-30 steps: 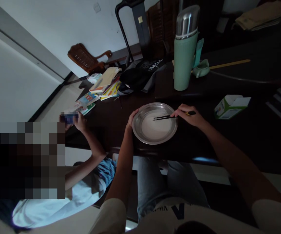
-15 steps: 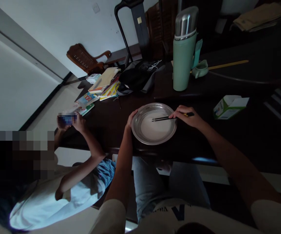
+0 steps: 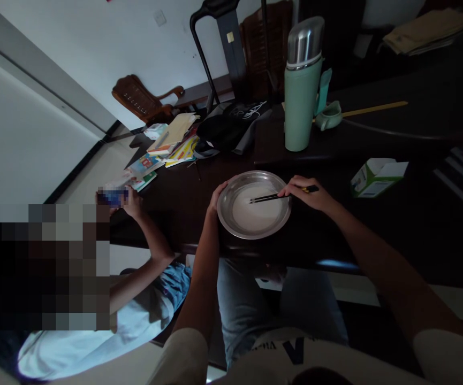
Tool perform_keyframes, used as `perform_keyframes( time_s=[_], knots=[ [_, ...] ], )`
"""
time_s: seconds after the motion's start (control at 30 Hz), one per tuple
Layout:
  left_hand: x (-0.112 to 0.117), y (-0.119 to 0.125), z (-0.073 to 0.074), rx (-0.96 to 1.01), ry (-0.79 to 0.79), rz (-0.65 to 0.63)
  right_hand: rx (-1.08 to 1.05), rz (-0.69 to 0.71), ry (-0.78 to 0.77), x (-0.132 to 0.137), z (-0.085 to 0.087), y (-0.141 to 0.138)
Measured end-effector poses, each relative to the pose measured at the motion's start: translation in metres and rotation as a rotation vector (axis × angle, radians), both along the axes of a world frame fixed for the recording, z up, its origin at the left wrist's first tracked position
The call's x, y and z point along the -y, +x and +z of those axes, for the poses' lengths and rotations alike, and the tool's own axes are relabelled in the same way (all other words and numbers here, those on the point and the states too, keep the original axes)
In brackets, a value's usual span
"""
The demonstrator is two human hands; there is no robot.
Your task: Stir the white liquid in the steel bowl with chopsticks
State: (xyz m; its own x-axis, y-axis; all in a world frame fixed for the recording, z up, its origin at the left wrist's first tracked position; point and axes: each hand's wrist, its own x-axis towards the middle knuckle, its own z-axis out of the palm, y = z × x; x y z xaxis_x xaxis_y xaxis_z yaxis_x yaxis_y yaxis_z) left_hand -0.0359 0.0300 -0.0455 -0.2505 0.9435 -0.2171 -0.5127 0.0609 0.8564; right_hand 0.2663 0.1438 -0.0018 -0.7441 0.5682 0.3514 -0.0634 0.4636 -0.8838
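Observation:
A round metal basin (image 3: 231, 227) with pale white batter in it sits on the dark table (image 3: 376, 224) in front of me. My left hand (image 3: 217, 195) grips the basin's left rim. My right hand (image 3: 309, 193) is closed on a pair of dark chopsticks (image 3: 269, 198), whose tips reach into the white batter near the basin's middle.
A green thermos (image 3: 300, 88) and a green cup (image 3: 328, 115) stand behind the basin. A small white and green box (image 3: 378, 176) lies to the right. Books (image 3: 167, 147) and a black bag (image 3: 227, 125) lie at the far left. Another person sits at my left holding a phone (image 3: 113, 196).
The chopstick tips have shifted slightly within the batter. My left hand has stayed on the rim. The view has drifted a little.

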Motion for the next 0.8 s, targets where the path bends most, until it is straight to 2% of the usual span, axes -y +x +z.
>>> perform_keyframes(
  time_s=[0.1, 0.2, 0.33, 0.43, 0.6, 0.7, 0.8],
  knots=[
    [-0.001, 0.000, 0.002, -0.007, -0.010, -0.006, -0.078, -0.087, -0.191, -0.007, 0.005, 0.006],
    [-0.001, 0.000, 0.004, -0.019, -0.028, 0.004, -0.094, -0.051, -0.302, -0.007, 0.007, 0.007],
    [0.001, 0.000, 0.000, -0.062, -0.008, 0.013, -0.023, 0.036, -0.156, 0.001, 0.004, 0.001],
    [0.001, -0.001, -0.002, -0.065, 0.006, 0.002, 0.005, -0.013, -0.043, 0.002, 0.002, -0.002],
    [0.000, -0.003, -0.004, -0.051, -0.011, -0.004, -0.104, -0.138, -0.201, -0.007, 0.007, 0.006],
    [0.000, -0.004, -0.004, -0.042, -0.004, -0.005, -0.102, -0.070, -0.230, -0.008, 0.008, 0.009],
    [0.000, -0.005, -0.004, -0.044, -0.019, 0.013, -0.035, 0.055, -0.129, -0.005, 0.007, 0.007]
  ],
)
